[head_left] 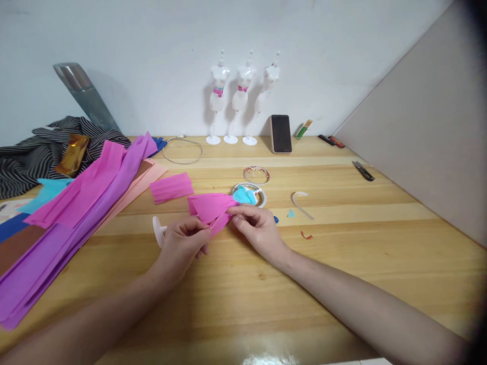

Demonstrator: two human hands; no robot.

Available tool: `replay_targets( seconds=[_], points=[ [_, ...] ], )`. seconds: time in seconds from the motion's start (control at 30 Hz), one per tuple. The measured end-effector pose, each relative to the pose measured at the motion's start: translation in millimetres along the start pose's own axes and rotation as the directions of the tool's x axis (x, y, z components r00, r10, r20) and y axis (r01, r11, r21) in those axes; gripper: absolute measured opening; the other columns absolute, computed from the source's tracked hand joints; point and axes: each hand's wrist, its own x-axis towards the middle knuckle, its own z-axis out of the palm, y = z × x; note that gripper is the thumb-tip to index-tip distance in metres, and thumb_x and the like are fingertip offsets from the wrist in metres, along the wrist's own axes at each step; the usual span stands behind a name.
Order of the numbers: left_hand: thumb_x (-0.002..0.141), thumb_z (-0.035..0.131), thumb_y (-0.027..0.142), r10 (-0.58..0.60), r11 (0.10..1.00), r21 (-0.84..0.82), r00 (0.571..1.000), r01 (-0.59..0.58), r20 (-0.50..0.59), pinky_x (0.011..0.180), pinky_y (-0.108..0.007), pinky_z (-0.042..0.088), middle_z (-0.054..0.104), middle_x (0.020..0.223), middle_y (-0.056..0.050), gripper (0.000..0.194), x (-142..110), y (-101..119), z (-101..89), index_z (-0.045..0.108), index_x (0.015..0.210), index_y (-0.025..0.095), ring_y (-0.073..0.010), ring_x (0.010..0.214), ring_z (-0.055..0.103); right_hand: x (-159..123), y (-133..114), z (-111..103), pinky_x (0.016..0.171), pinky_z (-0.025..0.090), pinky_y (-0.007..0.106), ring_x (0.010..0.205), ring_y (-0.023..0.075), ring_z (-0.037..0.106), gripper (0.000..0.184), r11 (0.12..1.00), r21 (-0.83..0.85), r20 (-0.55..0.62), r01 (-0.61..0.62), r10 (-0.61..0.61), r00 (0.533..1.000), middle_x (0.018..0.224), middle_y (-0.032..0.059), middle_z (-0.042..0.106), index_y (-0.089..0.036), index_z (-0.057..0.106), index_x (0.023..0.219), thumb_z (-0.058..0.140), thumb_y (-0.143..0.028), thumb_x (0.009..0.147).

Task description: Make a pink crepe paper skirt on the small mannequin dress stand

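A small mannequin lies on its side over the table, its white round base pointing left. Pink crepe paper is gathered round its lower part like a skirt, and light-blue crepe paper covers its upper part. My left hand is closed, thumb and fingers pinching the lower edge of the pink paper. Up at the waist end, my right hand pinches the same paper between thumb and fingers. Behind the blue part lies a roll of tape. The mannequin's stem is mostly hidden by my left hand.
Several crepe paper sheets pile up at left, beside striped cloth and a bottle. A pink paper piece lies nearer. Three mannequins and a phone stand by the wall. At right is a cutter.
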Motion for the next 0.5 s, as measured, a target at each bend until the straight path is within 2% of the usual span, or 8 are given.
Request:
replay_targets(
  seconds=[0.07,0.13,0.27,0.33,0.43,0.5],
  points=[
    [0.06,0.064,0.025,0.0,1.0,-0.002,1.0,0.0,-0.002,0.04,-0.018,0.032,0.054,0.04,0.004,0.013,0.4,0.0,0.0,0.058,0.051,0.017,-0.0063,0.038,0.043,1.2,0.6,-2.2,0.05,0.038,0.024,0.051,0.0101,0.045,0.018,0.998,0.029,-0.022,-0.057,0.058,0.998,0.057,-0.0019,0.054,-0.017,0.072,0.082,0.055,-0.021,0.077],
    [0.06,0.064,0.025,-0.003,1.0,-0.008,1.0,0.003,-0.001,0.04,-0.018,0.032,0.054,0.04,0.003,0.013,1.0,-1.1,0.1,0.058,0.051,0.017,-0.0064,0.038,0.042,1.9,-2.4,-3.9,0.051,0.038,0.024,0.052,0.0102,0.044,0.015,0.999,0.004,-0.047,-0.036,0.036,0.998,0.057,-0.0023,0.053,-0.017,0.07,0.079,0.055,-0.021,0.077],
    [0.059,0.065,0.025,-0.011,1.0,-0.027,1.0,0.01,-0.01,0.04,-0.019,0.032,0.054,0.04,0.004,0.012,2.3,-3.6,0.3,0.059,0.052,0.016,-0.0063,0.037,0.042,2.2,-10.9,-3.7,0.054,0.039,0.025,0.054,0.0113,0.045,0.013,0.975,-0.169,-0.082,0.145,-0.161,0.984,0.057,-0.0032,0.046,-0.019,0.066,0.073,0.055,-0.015,0.079],
    [0.058,0.065,0.026,-0.02,0.999,-0.03,1.0,0.02,-0.017,0.039,-0.019,0.031,0.054,0.039,0.004,0.012,2.9,-4.3,0.2,0.059,0.053,0.016,-0.0065,0.037,0.042,2.5,-12.4,-2.0,0.055,0.04,0.026,0.057,0.0124,0.047,0.014,0.941,-0.251,-0.048,0.226,-0.245,0.968,0.061,-0.0019,0.048,-0.02,0.066,0.078,0.055,-0.012,0.079],
    [0.059,0.066,0.026,-0.018,1.0,-0.019,1.0,0.018,-0.01,0.039,-0.019,0.032,0.055,0.04,0.004,0.013,3.5,-5.7,-0.2,0.059,0.054,0.017,-0.0068,0.037,0.042,4.3,-10.7,0.8,0.058,0.041,0.028,0.06,0.0134,0.049,0.017,0.899,-0.316,0.021,0.302,-0.311,0.95,0.065,-0.0006,0.051,-0.02,0.066,0.088,0.054,-0.01,0.081],
    [0.06,0.065,0.026,-0.003,1.0,0.004,1.0,0.003,-0.007,0.039,-0.019,0.032,0.055,0.041,0.004,0.013,3.7,-6.8,-0.7,0.058,0.054,0.017,-0.0068,0.037,0.043,6.6,-9.3,1.8,0.059,0.041,0.028,0.061,0.0137,0.05,0.016,0.89,-0.324,0.028,0.32,-0.329,0.944,0.066,0.0,0.052,-0.02,0.065,0.086,0.053,-0.009,0.082]
  ],
)
